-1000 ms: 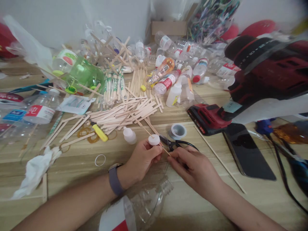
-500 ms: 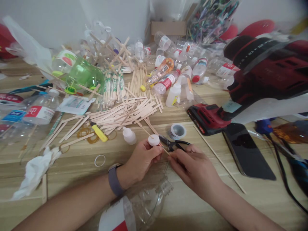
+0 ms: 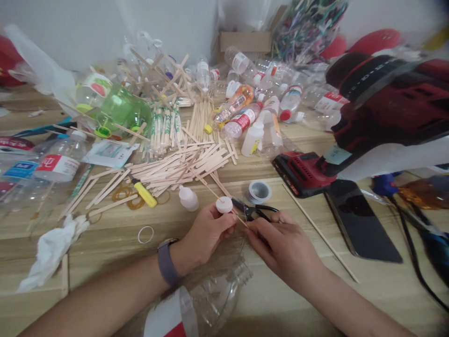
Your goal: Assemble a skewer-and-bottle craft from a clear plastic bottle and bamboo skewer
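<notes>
My left hand [image 3: 211, 230] pinches a white bottle cap [image 3: 224, 204] between thumb and fingers. A thin wooden stick [image 3: 242, 221] runs through the cap, its upper end pointing away toward the craft sticks. My right hand [image 3: 277, 238] grips the near end of that stick, close to my left fingertips. Below the hands lies a clear plastic bottle [image 3: 213, 299] on its side, its uncapped neck toward my right hand. Just beyond my hands are black-handled pliers [image 3: 250, 209], partly hidden, a roll of grey tape [image 3: 259, 191] and a small white squeeze bottle [image 3: 188, 198].
A red and black cordless drill [image 3: 368, 126] stands at the right, beside a dark phone [image 3: 363, 220] and a loose stick [image 3: 321, 231]. Craft sticks [image 3: 175, 166] and many bottles [image 3: 242, 119] cover the back. A yellow-handled tool [image 3: 145, 194] and crumpled tissue [image 3: 52, 250] lie left.
</notes>
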The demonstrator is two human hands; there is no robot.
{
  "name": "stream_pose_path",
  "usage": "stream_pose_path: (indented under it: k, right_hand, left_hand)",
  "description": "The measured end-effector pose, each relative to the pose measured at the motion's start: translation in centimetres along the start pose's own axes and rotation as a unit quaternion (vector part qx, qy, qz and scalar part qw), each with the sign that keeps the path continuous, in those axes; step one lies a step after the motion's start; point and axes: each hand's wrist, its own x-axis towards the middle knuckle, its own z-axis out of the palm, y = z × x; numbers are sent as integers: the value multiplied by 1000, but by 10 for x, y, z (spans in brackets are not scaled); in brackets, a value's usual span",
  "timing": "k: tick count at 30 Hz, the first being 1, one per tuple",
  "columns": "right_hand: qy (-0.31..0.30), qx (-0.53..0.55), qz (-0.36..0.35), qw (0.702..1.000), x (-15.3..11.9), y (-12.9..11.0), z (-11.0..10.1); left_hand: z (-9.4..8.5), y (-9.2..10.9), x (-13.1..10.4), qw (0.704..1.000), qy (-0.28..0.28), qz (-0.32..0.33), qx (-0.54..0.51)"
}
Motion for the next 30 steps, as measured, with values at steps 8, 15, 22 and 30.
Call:
stream_pose_path:
  k: [8, 15, 22, 30]
  right_hand:
    - [0, 4, 0, 1000, 0, 0, 0]
    - [2, 9, 3, 1000, 0, 0, 1]
    - [1, 11, 5, 1000, 0, 0, 0]
    - [6, 19, 8, 1000, 0, 0, 1]
  left_hand:
    - [-1, -1, 1, 1000, -1, -4, 1]
    - [0, 0, 0, 1000, 2, -4, 3]
    - [0, 1, 0, 1000, -1, -8, 3]
    - [1, 1, 0, 1000, -5, -4, 6]
